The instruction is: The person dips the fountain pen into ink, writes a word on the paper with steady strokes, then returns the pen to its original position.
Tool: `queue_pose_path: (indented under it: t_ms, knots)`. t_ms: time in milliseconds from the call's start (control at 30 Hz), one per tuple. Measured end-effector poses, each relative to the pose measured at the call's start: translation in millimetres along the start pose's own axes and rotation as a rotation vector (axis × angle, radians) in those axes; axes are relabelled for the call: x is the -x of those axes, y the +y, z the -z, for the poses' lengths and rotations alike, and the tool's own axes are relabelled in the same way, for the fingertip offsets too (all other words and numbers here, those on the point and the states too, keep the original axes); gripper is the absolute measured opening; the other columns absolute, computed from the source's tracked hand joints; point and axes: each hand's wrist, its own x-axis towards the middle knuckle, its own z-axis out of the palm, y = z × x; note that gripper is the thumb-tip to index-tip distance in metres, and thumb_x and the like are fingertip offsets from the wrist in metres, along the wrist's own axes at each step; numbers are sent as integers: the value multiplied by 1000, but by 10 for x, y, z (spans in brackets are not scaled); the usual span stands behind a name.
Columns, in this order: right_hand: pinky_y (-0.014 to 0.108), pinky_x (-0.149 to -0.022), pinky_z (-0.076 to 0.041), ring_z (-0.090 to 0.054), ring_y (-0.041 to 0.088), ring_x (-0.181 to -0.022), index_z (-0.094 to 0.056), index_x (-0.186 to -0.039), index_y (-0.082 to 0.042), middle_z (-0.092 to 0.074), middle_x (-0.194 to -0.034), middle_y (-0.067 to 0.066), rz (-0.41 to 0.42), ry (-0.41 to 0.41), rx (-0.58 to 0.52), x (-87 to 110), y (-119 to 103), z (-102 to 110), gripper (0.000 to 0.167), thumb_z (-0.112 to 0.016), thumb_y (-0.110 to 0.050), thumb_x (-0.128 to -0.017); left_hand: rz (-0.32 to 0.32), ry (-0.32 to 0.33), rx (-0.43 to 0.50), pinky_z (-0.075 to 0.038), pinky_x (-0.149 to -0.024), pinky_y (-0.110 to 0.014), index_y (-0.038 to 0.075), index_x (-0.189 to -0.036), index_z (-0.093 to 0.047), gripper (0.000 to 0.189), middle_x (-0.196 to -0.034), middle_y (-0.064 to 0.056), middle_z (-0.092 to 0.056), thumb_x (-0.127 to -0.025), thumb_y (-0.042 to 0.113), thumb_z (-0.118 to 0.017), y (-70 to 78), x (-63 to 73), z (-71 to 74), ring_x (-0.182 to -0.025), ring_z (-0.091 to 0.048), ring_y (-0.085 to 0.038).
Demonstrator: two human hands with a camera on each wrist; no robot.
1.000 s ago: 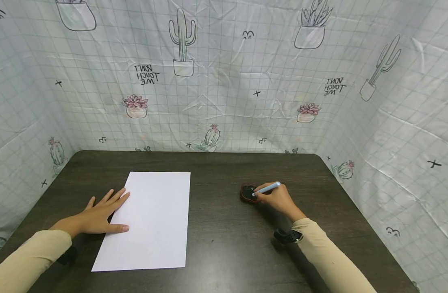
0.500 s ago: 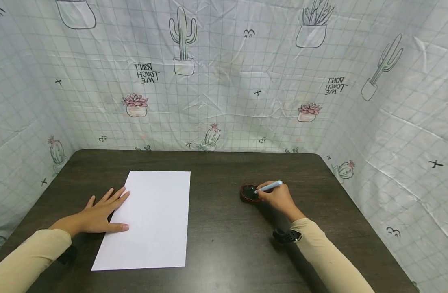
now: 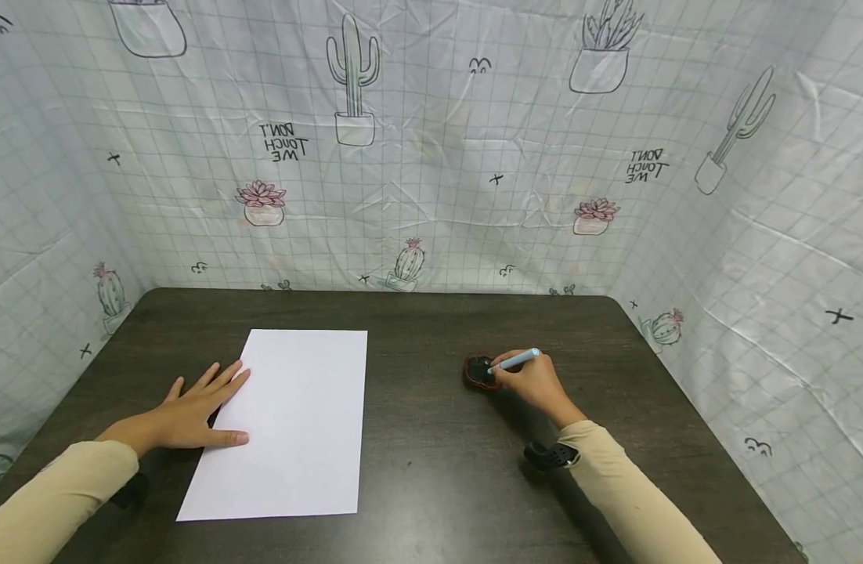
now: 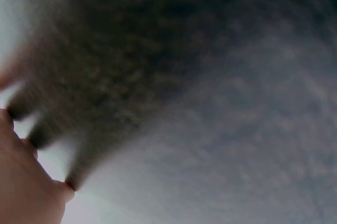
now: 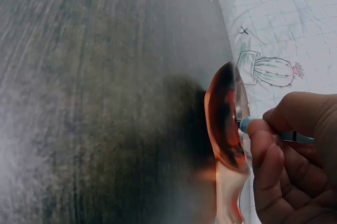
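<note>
My left hand lies spread over the left edge of a blank white sheet of paper, thumb and fingertips resting on it. In the left wrist view, only part of that hand shows, at the lower left. My right hand pinches a slim light-blue pen between thumb and fingers, slanted with its tip down. That tip is over a small black dish with a reddish rim. Up close in the right wrist view, the dish looks glossy orange-brown and dark inside, with the pen reaching into it.
Everything rests on a dark wood-grain table. Fabric curtains printed with cacti and a grid stand along the back and both sides. A black band is on the right wrist.
The pen tip has shifted slightly right and then back left over the dish, moving with my right hand. My left hand and the paper have stayed put.
</note>
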Motion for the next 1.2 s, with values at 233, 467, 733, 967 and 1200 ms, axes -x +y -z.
queue_pose_path:
  t_ms: [233, 467, 733, 967, 1200]
  knots:
    - [29, -53, -52, -67, 18, -64, -73, -98, -7, -71, -74, 4, 1, -7, -44, 4, -12, 0, 13, -69, -15, -88, -2, -2, 5, 7, -95, -80, 11, -153, -19, 106, -159, -19, -10, -75, 64, -67, 24, 8, 16, -141, -5, -53]
    - [32, -58, -56, -71, 20, -69, -72, -100, -5, -73, -81, 11, 9, -34, -224, -63, -300, -113, 17, -72, -16, -87, 4, -7, 3, 7, -95, -80, 11, -154, -18, 106, -159, -18, -9, -76, 65, -67, 18, 7, 25, -141, -4, -53]
    - [40, -68, -59, -71, 29, -78, -73, -100, -5, -72, -85, 10, 52, -69, -373, -178, -809, -493, 17, -72, -14, -86, 0, -7, 16, 8, -95, -80, 11, -154, -18, 107, -160, -18, -9, -75, 64, -67, 17, 11, 19, -141, -4, -53]
    - [37, -66, -59, -70, 17, -70, -72, -98, -1, -72, -81, 9, 167, -123, -468, -268, -1145, -918, 15, -70, -9, -86, 4, -8, 17, 8, -95, -80, 11, -153, -19, 106, -159, -18, -10, -75, 64, -67, 34, 19, 26, -141, -5, -53]
    - [29, -62, -58, -71, 26, -70, -73, -96, -2, -72, -80, 12, 220, -140, -476, -343, -1448, -1324, 11, -68, -8, -88, 6, -10, 17, 7, -96, -80, 12, -154, -18, 107, -159, -19, -10, -75, 65, -68, 32, 16, 26, -141, -4, -52]
